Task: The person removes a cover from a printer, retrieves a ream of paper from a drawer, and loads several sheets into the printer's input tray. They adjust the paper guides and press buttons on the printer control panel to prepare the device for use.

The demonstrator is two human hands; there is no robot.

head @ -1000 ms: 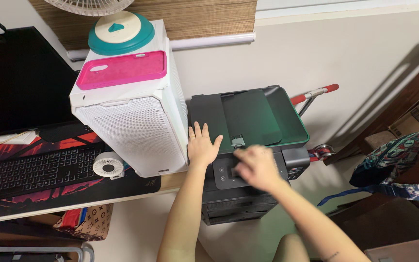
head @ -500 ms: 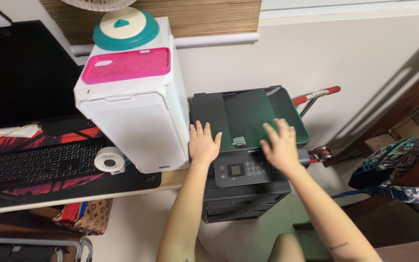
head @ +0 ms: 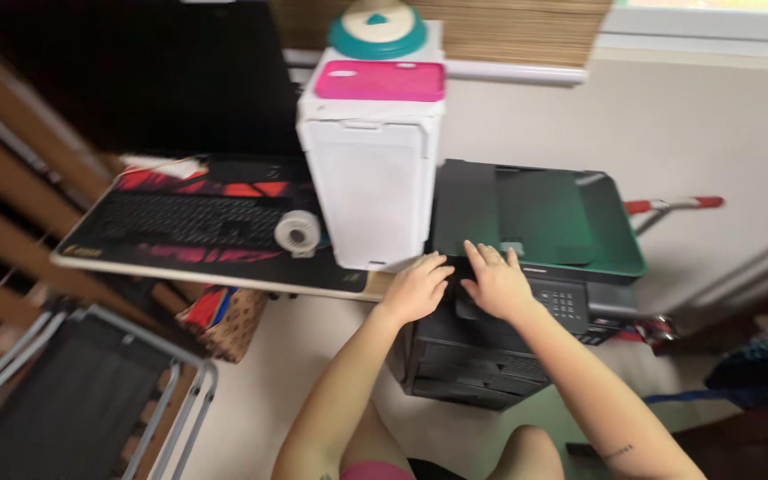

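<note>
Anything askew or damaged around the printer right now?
Nothing looks damaged or spilled. Both hands, left hand and right hand, rest on the front of the printer, whose lid lies shut. The white case stands upright on the desk edge, close beside it.

home office | desk, keyboard, monitor, printer, window blind

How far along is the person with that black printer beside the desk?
Early, by the look of it. Done: nothing that shows; the printer has its lid flat and shut, with no paper in sight. In hand: the left hand and the right hand both rest on its front edge beside the button panel. Left: lifting or opening anything; the lower trays look closed.
</note>
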